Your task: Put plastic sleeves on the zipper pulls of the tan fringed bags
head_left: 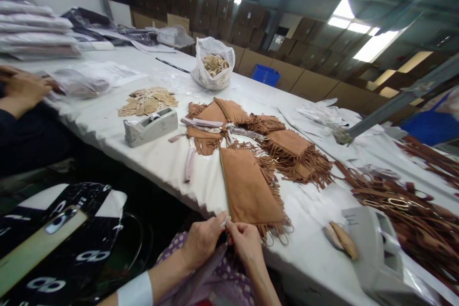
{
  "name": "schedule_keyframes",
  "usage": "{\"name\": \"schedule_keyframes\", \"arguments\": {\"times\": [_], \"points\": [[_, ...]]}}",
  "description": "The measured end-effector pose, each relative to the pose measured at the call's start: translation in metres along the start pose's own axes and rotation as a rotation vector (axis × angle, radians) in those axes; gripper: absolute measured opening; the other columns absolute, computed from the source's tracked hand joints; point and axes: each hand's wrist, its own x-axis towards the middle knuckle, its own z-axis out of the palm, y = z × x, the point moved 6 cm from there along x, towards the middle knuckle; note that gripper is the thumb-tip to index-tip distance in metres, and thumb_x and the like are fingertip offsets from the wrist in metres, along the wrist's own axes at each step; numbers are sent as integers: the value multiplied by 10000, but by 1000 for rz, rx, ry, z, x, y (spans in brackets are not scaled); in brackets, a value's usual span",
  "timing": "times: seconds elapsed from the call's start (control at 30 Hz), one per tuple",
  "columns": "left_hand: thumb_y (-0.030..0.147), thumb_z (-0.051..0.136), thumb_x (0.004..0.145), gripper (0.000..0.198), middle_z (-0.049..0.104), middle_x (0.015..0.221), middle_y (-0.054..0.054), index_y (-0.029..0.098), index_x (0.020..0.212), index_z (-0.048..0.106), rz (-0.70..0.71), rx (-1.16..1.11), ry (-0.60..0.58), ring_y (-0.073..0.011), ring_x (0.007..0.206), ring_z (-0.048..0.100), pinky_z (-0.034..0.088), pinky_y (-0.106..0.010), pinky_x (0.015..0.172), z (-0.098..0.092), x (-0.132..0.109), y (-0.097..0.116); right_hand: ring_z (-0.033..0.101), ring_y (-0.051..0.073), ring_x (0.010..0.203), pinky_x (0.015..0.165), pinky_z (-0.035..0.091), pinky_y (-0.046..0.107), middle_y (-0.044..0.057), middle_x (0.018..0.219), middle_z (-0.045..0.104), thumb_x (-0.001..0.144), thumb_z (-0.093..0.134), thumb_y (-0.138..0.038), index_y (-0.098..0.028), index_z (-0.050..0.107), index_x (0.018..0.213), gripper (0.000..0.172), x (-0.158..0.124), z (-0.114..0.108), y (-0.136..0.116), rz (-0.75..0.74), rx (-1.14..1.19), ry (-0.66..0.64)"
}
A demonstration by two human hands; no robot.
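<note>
A brown fringed pouch point(251, 189) lies at the table's front edge, a zipper along its left side. At its near corner my left hand point(204, 241) and my right hand point(246, 244) meet, fingertips pinched together. A small whitish bit shows between them. From there a thin strip in pale pinkish wrapping point(211, 267) hangs toward my lap; its upper end is hidden by my fingers. Behind lie more fringed pouches point(290, 142), some with wrapped strips point(190, 160) across or beside them.
A grey tape dispenser point(152, 126) stands left, another point(373, 248) at right front. Tan tags point(148, 100) lie in a pile near a white plastic bag point(214, 64). Brown straps point(405, 210) heap at right. Another person's hands point(25, 88) are at far left; a phone point(43, 248) lies below.
</note>
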Motion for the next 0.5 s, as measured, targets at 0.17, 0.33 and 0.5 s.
{"name": "schedule_keyframes", "arguments": {"times": [0.17,0.33,0.5], "points": [[271,357,942,341,701,909,-94,187,1069,662,-74,-150,-21,-200,845,650,479,-271,781,-7,7,6,339,74,322,362,219,215,-20,352,450,664,598,-651,-165,526,434,542,0,4,8,72,172,-52],[332,488,856,271,644,649,-12,157,861,695,-469,-593,25,-150,610,581,437,-234,613,3,9,-6,419,67,373,380,296,180,7,455,561,616,681,-595,-127,633,576,472,-10,7,12,148,426,-166],[423,514,780,324,428,449,66,138,669,622,-710,-801,59,-81,387,324,293,-216,441,10,11,-16,494,90,450,430,380,188,17,549,614,571,753,-519,-120,679,684,422,-17,3,19,146,525,-93]]}}
